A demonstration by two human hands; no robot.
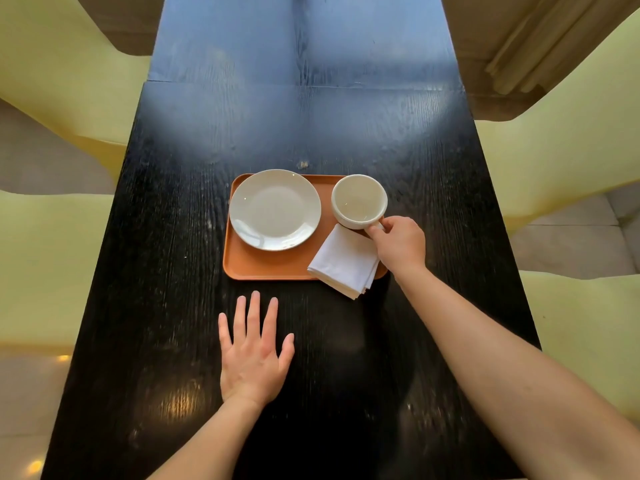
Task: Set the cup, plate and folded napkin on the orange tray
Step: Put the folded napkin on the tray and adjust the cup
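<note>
Now right hand (398, 244) pinches cup (359, 200) handle (apparently on tray (270, 268)); left hand (254, 355) flat, fingers spread.

The long black wooden table (194, 237) shows open, streaky grain under a glossy finish that mirrors the light. The round cream ceramic plate (275, 209) and the cream ceramic cup (358, 200) look smooth and glazed, with small highlights, while the rectangular orange plastic tray (263, 268) appears smooth and matt. The folded white cloth napkin (343, 263) looks soft, matt and layered.
</note>
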